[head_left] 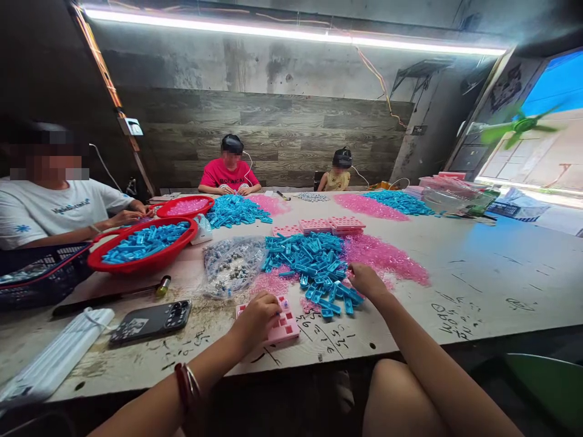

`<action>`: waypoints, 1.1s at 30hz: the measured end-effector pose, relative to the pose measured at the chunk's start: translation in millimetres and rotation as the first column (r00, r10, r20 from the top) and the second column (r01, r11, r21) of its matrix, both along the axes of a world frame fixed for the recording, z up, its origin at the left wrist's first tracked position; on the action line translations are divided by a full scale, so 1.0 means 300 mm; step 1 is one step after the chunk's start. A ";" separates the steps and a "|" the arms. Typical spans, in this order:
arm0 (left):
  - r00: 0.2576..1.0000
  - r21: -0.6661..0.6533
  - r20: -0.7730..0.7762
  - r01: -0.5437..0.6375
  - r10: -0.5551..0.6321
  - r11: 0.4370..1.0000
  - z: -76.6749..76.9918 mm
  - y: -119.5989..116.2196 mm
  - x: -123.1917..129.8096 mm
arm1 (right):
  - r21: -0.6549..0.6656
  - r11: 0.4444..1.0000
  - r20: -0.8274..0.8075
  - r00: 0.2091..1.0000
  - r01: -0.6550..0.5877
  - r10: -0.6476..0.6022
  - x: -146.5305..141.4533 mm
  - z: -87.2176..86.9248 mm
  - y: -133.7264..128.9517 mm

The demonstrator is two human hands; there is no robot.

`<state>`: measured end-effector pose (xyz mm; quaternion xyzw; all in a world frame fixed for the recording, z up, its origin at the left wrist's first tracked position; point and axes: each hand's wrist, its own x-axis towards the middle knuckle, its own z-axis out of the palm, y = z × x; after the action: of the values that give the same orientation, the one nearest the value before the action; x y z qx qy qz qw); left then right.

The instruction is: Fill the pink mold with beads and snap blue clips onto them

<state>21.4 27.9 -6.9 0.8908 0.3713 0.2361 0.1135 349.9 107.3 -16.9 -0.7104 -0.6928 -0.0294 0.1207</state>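
A pink tray with square slots [288, 328] lies near the table's front edge. My left hand [257, 317] rests over its left part, fingers bent down; what they hold, if anything, is hidden. My right hand [365, 280] is at the near edge of the pink clear pieces [387, 255], beside the blue plastic parts [314, 255], its fingers drawn together. Whether it pinches a piece is too small to tell. Left of the blue heap is a clear bag of small metal parts [232, 267]. Stacked pink trays [332, 225] stand behind the heap.
At the left are a phone [152, 321], a white power strip [59, 352], a hammer [113, 295], a blue basket [40, 276] and red baskets of blue parts [141, 267] and pink pieces [159, 210]. Three people sit around the table [455, 255]. Plastic bins [450, 194] stand back right.
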 end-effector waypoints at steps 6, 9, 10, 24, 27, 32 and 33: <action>0.999 0.050 -0.018 0.035 -0.034 0.998 -0.011 0.009 -0.006 | 0.008 1.000 0.009 1.000 -0.014 0.014 0.002 -0.001 -0.001; 0.996 0.070 -0.081 0.039 -0.033 0.997 -0.002 0.004 -0.001 | 0.028 0.999 0.009 1.000 -0.017 0.016 0.002 0.003 0.000; 0.995 0.069 -0.100 0.035 -0.029 0.997 0.001 0.002 0.001 | 0.036 0.999 0.006 1.000 -0.016 0.016 0.002 0.004 0.000; 0.982 0.072 -0.181 -0.048 0.060 0.996 0.018 -0.027 0.019 | 0.199 0.978 -0.057 0.995 -0.065 0.078 -0.025 0.034 -0.003; 0.987 0.048 -0.144 -0.060 0.066 0.997 0.013 -0.021 0.015 | 0.242 0.967 -0.072 0.992 -0.081 0.101 -0.035 0.041 -0.002; 0.998 -0.065 -0.033 -0.056 0.054 0.996 0.008 -0.001 0.007 | 0.276 0.954 -0.092 0.984 -0.122 0.152 -0.050 0.042 -0.007; 0.999 -0.092 -0.010 -0.048 0.047 0.995 0.011 0.004 0.005 | 0.282 0.951 -0.096 0.983 -0.125 0.158 -0.053 0.043 -0.008</action>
<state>22.8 29.0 -3.7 0.8764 0.4034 0.2181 0.1474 334.0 104.8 -4.1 -0.6356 -0.7229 -0.0745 0.2605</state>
